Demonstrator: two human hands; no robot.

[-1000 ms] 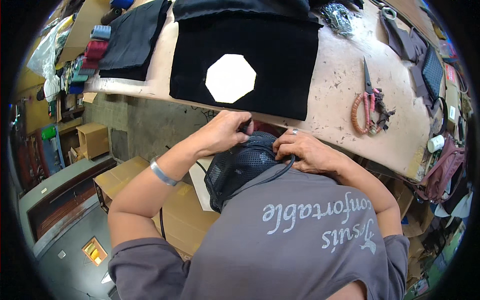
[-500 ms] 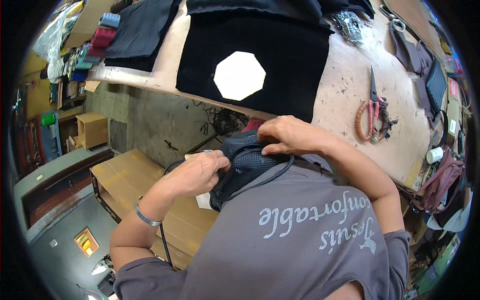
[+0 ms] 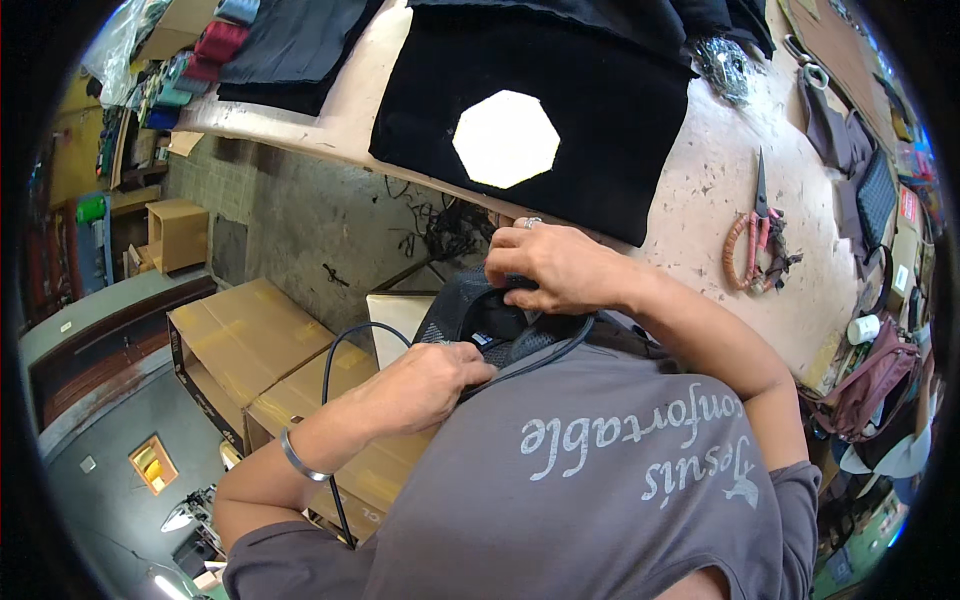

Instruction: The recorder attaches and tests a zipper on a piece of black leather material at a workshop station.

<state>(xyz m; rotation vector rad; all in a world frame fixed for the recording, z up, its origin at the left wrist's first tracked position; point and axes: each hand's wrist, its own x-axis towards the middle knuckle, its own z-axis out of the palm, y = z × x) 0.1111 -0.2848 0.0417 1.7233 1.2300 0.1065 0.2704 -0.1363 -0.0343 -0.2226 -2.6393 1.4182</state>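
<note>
A black mesh bag-like piece (image 3: 456,308) lies across my lap, its opening gaping toward me and a small white label showing inside. My left hand (image 3: 435,383) is closed on its near left edge, fingers pinched together. At the far right rim, my right hand (image 3: 560,268) grips the mesh between thumb and curled fingers; a ring is on one finger. A thin black cord (image 3: 328,372) loops out to the left of the piece, and another dark cord or edge runs along its near side, over my grey shirt (image 3: 580,470).
Ahead on the table (image 3: 690,215) lies black cloth (image 3: 600,120) with a bright white octagon (image 3: 507,139). Scissors with wrapped handles (image 3: 757,230) lie to the right. Cardboard boxes (image 3: 250,335) stand at my left, and thread spools (image 3: 222,42) sit at the far left.
My left hand has moved right and nearer to me. The mesh piece has been turned and spread, so its inside and label now show. My right hand shifted slightly left.
</note>
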